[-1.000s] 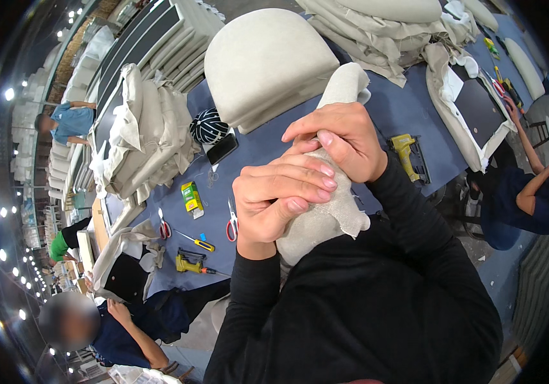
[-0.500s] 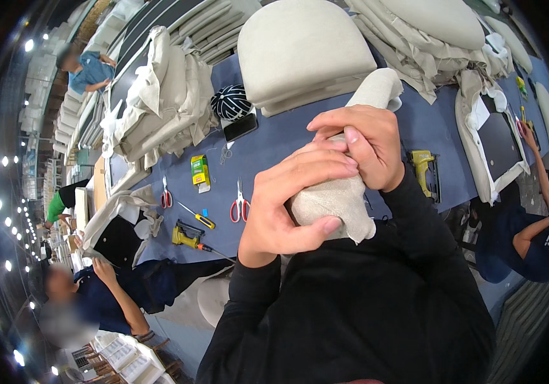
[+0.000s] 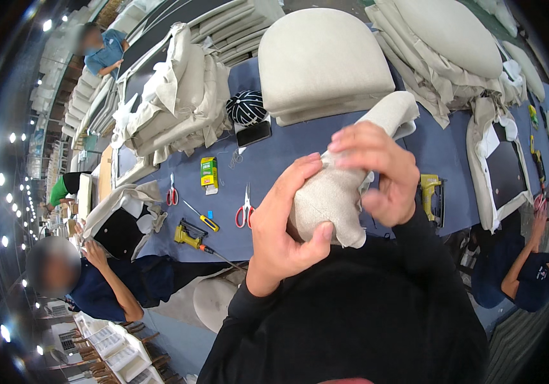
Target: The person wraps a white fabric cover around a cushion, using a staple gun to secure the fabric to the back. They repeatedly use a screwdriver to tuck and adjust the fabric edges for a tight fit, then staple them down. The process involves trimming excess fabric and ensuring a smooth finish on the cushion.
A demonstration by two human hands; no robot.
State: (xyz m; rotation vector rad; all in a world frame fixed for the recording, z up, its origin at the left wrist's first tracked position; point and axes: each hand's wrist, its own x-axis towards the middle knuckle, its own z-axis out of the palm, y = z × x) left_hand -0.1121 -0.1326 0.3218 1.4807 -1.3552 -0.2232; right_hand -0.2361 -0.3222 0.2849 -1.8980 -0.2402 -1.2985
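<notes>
- Above the near edge of the blue table (image 3: 249,163), in front of the chest, we see a beige cloth bundle (image 3: 325,200), its rolled far end slanting up to the right.
- Our left hand (image 3: 282,224) pinches the bundle, fingers along its left side and thumb pressed on the near end.
- Our right hand (image 3: 386,176) lies over the bundle's right side, thumb set apart from the fingers; we cannot tell whether it pinches any cloth.
- To work the cloth well, we would judge it best to anchor the left thumb firmly and let the right fingers smooth the cloth in small, even strokes, easing folds outward rather than yanking.
- We would also keep the bundle high, clear of the scissors (image 3: 245,211) to the left and the yellow staple gun (image 3: 432,198) to the right.
- The right fingertips are blurred, so their contact is hard to make out.
- Whatever fills the bundle is hidden, and our hands cover much of its middle.
- The picture's dark rim cuts off the co-worker (image 3: 517,269) on the far right.
</notes>
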